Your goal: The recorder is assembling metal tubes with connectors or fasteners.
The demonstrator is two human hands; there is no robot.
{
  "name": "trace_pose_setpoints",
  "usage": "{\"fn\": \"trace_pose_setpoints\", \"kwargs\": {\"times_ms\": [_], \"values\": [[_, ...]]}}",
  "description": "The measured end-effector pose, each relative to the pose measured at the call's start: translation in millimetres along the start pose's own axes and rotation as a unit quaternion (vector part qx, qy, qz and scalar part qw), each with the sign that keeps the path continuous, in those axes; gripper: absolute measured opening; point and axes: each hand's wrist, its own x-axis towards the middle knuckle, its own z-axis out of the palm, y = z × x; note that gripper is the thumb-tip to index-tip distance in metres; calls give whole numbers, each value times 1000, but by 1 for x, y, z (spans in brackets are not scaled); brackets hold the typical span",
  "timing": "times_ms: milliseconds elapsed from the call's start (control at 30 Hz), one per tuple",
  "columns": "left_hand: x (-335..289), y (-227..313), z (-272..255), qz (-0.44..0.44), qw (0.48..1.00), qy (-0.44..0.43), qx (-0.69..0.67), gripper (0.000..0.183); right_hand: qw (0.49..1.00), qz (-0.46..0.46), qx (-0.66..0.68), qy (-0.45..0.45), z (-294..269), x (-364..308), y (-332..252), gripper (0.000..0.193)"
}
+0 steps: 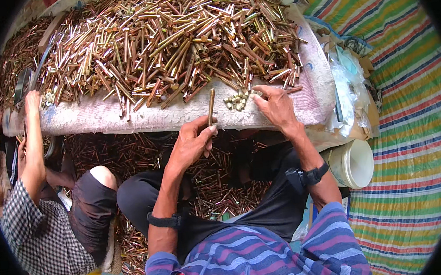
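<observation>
My left hand (191, 142) grips a long brass tube (211, 106) upright at the near edge of the cloth-covered table (127, 118). My right hand (275, 107) rests on the table edge, fingertips touching a small cluster of short pale caps (236, 101). Whether it holds one I cannot tell. A large heap of brass and copper tubes (172, 38) covers the table beyond both hands.
More brass tubes (129, 154) litter the floor under the table around my knees. Another person in a checked shirt (38, 232) sits at my left, an arm (32, 140) raised to the table. A white bucket (355, 163) and plastic bags (346, 77) lie at right on a striped tarp (409, 124).
</observation>
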Motion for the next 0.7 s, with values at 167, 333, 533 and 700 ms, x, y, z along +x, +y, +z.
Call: {"fn": "trace_pose_setpoints", "kwargs": {"times_ms": [167,333,533,700], "values": [[1,-1,-3,-7,1000,-2,19,25,988,-47,-148,23,5,8,22,29],[0,0,-4,-13,1000,-9,18,23,985,-48,-161,34,11,6,22,28],[2,-5,-5,-7,1000,-12,-15,23,988,-36,-153,9,7,11,23,29],[3,-5,-4,0,1000,-5,-2,23,985,-31,-171,-8,6,13,22,31]]}}
